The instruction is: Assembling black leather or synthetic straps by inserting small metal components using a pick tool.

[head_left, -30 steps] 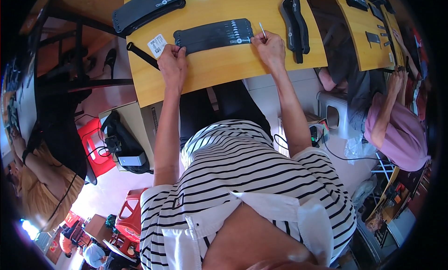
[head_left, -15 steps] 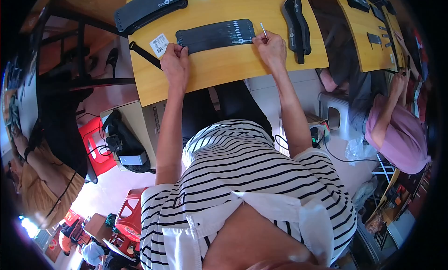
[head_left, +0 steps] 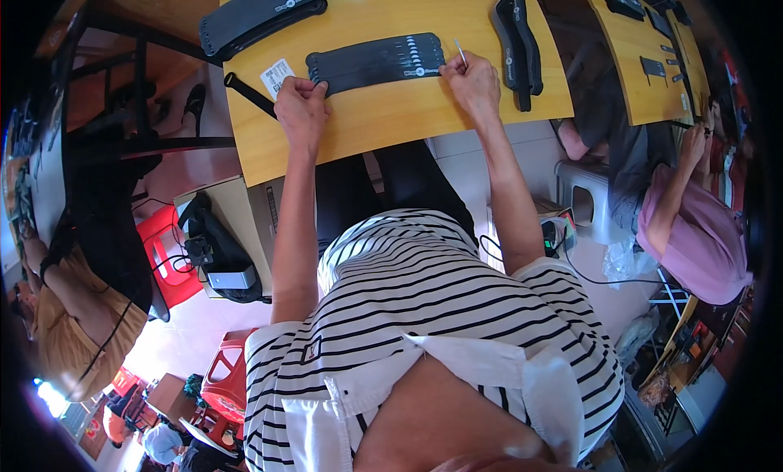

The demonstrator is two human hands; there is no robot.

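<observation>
A flat row of black straps with rounded ends and white print lies on the table in front of me. At its lower left corner is my left hand, fingers curled and the thumb pinching the strap ends. My right hand is closed round a thin, pale, pen-like stick, whose tip points up and away. Its fingertips touch the lower right corner of the straps. A white printed label lies just beyond my left hand, beside a narrow black strip.
Stacked black straps lie at the table's far left; another folded bundle is near its right edge. The yellow table ends close to my lap. A person in pink works at another table on the right. Red stools stand lower left.
My left hand has shifted slightly left and its fingers have moved a little at the strap corner. The straps have slid very slightly left; my right hand stays nearly still.
</observation>
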